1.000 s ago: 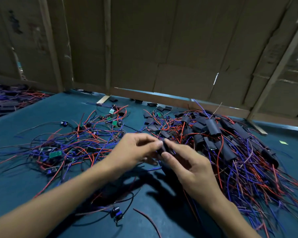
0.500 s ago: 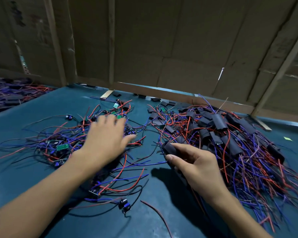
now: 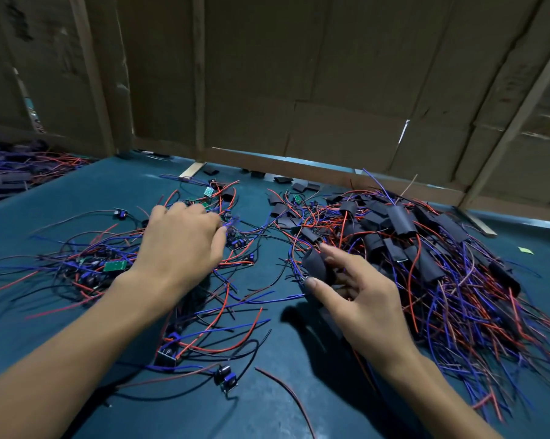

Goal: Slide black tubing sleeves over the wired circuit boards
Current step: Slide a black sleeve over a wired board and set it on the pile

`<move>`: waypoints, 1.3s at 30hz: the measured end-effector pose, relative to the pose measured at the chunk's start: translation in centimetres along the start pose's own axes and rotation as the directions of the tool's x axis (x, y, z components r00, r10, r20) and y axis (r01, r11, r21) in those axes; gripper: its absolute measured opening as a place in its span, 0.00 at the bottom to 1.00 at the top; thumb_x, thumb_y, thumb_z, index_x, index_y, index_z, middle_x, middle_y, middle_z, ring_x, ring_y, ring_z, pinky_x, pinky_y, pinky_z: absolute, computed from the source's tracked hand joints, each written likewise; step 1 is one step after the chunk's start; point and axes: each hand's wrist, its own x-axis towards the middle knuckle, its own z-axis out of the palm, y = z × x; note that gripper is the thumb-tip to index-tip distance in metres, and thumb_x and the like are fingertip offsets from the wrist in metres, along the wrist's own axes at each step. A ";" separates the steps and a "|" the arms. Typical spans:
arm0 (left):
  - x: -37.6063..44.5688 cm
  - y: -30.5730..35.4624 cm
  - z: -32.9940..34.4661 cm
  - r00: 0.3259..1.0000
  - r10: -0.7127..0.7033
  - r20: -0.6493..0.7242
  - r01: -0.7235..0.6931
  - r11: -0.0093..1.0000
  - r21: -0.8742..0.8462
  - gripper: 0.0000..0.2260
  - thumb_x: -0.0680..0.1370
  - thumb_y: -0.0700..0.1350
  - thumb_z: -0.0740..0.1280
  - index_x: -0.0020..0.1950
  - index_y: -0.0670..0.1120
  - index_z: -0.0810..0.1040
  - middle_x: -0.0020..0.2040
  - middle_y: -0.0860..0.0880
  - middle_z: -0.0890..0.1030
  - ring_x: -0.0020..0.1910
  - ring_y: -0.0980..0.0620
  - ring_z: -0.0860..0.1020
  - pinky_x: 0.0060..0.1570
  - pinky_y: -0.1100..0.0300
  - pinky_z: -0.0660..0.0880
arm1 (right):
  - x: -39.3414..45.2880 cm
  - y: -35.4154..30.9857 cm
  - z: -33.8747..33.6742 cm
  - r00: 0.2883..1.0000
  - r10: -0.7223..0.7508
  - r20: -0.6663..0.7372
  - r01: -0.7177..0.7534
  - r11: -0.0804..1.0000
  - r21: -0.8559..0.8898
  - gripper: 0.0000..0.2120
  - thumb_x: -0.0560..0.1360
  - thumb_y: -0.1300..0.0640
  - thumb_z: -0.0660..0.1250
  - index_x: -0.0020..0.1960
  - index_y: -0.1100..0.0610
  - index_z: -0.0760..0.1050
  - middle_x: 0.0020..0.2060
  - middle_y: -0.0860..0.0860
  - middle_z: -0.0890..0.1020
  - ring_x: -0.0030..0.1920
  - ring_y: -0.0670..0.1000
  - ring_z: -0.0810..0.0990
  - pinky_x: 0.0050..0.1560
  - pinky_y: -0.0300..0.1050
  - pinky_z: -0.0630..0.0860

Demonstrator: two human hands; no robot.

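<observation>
A tangle of bare wired circuit boards [image 3: 115, 266] with red, blue and black leads covers the left of the teal table. My left hand [image 3: 178, 245] reaches into it, fingers curled down over the wires and thumb closing beside a small board [image 3: 237, 242]; the fingertips are blurred. My right hand [image 3: 362, 299] holds a black tubing sleeve [image 3: 314, 264] between thumb and fingers, with the index finger stretched out along it. The sleeve hangs just left of a heap of sleeved boards [image 3: 400, 220] on the right.
Loose flat black sleeves [image 3: 280, 210] lie near the back. One stray board [image 3: 226, 377] with leads sits near the front, between my arms. A cardboard wall [image 3: 299, 90] closes off the rear. Another wire heap [image 3: 7, 175] lies far left.
My hands were together around the sleeve a second ago. The left hand has gone left into the bare-board pile and curled its fingers; the right hand keeps the sleeve.
</observation>
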 end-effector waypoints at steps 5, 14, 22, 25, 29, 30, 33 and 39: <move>-0.3 0.6 -0.8 0.936 0.161 -0.314 -0.232 0.951 -0.204 0.12 0.82 0.49 0.62 0.50 0.43 0.82 0.44 0.44 0.80 0.42 0.39 0.79 0.42 0.45 0.74 | 0.2 0.3 -0.2 0.999 -0.003 -0.041 0.000 0.998 -0.070 0.22 0.74 0.53 0.73 0.68 0.49 0.77 0.53 0.43 0.80 0.52 0.41 0.79 0.55 0.32 0.73; -1.3 3.0 0.3 0.799 0.433 -0.417 -0.597 0.494 -0.632 0.07 0.77 0.38 0.74 0.55 0.41 0.85 0.46 0.47 0.80 0.42 0.52 0.81 0.44 0.56 0.78 | 0.2 -0.2 -0.5 0.974 0.110 0.199 -0.150 0.968 0.200 0.10 0.69 0.58 0.59 0.47 0.46 0.73 0.34 0.45 0.76 0.35 0.47 0.72 0.40 0.47 0.69; -2.9 5.2 0.5 0.850 0.452 -0.271 -0.436 0.314 -0.843 0.16 0.76 0.36 0.74 0.64 0.40 0.79 0.47 0.50 0.82 0.44 0.57 0.81 0.50 0.63 0.77 | 0.3 -0.7 -1.1 0.951 -0.128 0.283 0.078 0.980 0.182 0.13 0.72 0.58 0.69 0.54 0.46 0.81 0.39 0.43 0.81 0.37 0.46 0.76 0.41 0.41 0.73; -2.4 4.5 0.2 0.863 0.494 -0.103 -0.366 0.473 -0.801 0.28 0.76 0.51 0.75 0.73 0.47 0.70 0.59 0.50 0.76 0.59 0.52 0.77 0.60 0.52 0.74 | 0.4 -0.4 -1.0 0.965 -0.046 0.259 -0.014 0.974 0.224 0.10 0.75 0.51 0.70 0.54 0.47 0.85 0.41 0.51 0.85 0.40 0.48 0.81 0.43 0.43 0.76; -3.1 3.1 0.4 0.776 0.460 0.432 -0.297 0.870 -0.394 0.49 0.64 0.80 0.61 0.78 0.67 0.41 0.75 0.55 0.55 0.77 0.53 0.52 0.75 0.42 0.51 | 0.3 0.7 -0.1 0.980 -0.137 0.141 0.143 0.989 -0.038 0.04 0.77 0.59 0.72 0.49 0.56 0.86 0.42 0.45 0.86 0.43 0.43 0.84 0.46 0.40 0.78; -3.9 2.6 0.4 0.746 0.467 0.475 -0.303 0.873 -0.382 0.50 0.62 0.82 0.59 0.77 0.68 0.38 0.78 0.55 0.52 0.79 0.53 0.47 0.76 0.40 0.47 | 0.3 1.1 -0.1 0.974 -0.169 0.149 0.186 0.977 -0.105 0.04 0.77 0.60 0.72 0.50 0.56 0.85 0.43 0.46 0.86 0.44 0.44 0.84 0.46 0.43 0.78; -6.3 1.5 -0.5 0.693 0.474 0.543 -0.285 0.872 -0.398 0.51 0.58 0.85 0.57 0.74 0.73 0.34 0.80 0.57 0.45 0.80 0.53 0.38 0.76 0.38 0.39 | 0.3 1.7 -0.4 0.960 -0.225 0.169 0.258 0.943 -0.210 0.04 0.77 0.60 0.72 0.50 0.55 0.85 0.43 0.46 0.85 0.44 0.45 0.84 0.47 0.45 0.78; -4.3 -1.5 -0.3 0.784 0.453 0.425 -0.330 0.883 -0.333 0.25 0.78 0.66 0.61 0.74 0.71 0.57 0.69 0.62 0.65 0.69 0.56 0.65 0.66 0.51 0.68 | 0.2 1.2 -0.6 0.960 -0.228 0.164 0.263 0.934 -0.241 0.06 0.77 0.55 0.70 0.50 0.54 0.84 0.42 0.46 0.84 0.43 0.49 0.84 0.44 0.50 0.81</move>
